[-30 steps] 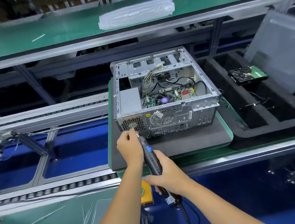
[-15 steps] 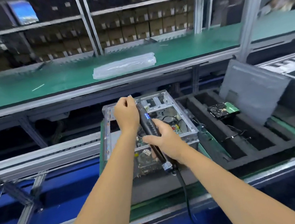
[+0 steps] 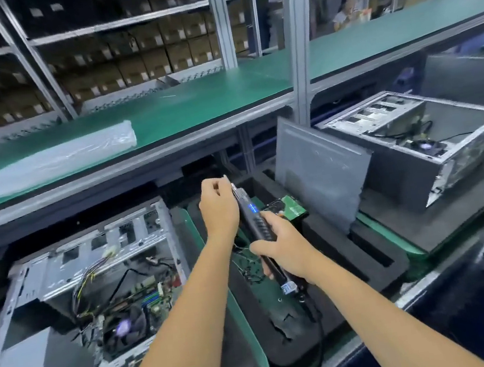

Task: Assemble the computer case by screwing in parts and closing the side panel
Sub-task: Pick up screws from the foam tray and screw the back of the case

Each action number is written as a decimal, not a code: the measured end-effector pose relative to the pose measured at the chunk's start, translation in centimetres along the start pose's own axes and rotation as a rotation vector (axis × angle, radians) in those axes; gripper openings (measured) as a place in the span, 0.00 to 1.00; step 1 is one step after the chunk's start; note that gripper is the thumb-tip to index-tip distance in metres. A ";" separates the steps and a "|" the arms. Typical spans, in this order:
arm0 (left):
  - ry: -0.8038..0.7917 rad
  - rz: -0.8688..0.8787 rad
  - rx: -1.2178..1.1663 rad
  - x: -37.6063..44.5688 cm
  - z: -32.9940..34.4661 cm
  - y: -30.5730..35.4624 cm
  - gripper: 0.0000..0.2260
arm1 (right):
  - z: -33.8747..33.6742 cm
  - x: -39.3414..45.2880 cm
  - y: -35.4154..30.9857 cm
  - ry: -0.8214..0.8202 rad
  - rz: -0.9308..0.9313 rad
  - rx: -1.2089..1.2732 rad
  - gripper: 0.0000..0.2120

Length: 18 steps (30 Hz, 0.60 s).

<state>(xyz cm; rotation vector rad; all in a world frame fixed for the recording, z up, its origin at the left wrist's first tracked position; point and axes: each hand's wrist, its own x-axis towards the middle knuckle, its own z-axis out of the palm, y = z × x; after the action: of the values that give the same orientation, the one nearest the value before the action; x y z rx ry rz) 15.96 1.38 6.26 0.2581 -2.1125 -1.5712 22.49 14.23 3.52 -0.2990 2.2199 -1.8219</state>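
Hands meet in front of the person, both on an electric screwdriver point(image 3: 259, 230) held tilted, tip up and away. The right hand point(image 3: 284, 247) is wrapped round its black body; the left hand point(image 3: 217, 207) has its fingers curled at the tip, pinching there, though what it pinches is too small to tell. The open computer case point(image 3: 93, 285) lies low to the left on its pad. A grey side panel point(image 3: 321, 172) leans upright to the right, beside a second open case point(image 3: 418, 140).

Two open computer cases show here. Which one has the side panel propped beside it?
The right-hand computer case: the grey side panel leans beside its left side. The left-hand computer case has none near.
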 end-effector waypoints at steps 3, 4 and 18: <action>-0.068 -0.128 0.078 1.5 4.9 -2.6 0.07 | -4.6 2.6 3.0 0.019 0.064 -0.009 0.29; -0.078 -0.175 0.107 2.0 6.0 -3.6 0.06 | -5.9 3.3 4.0 0.017 0.085 0.007 0.28; -0.291 -0.344 0.856 4.2 9.1 -14.6 0.07 | -11.6 10.0 10.9 -0.031 0.323 0.085 0.26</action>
<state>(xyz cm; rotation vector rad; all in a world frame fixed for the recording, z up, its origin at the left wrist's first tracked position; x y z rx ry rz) 5.88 2.62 -8.23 0.7421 -3.0040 -0.7815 9.29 23.94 -5.73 0.0469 2.0238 -1.7150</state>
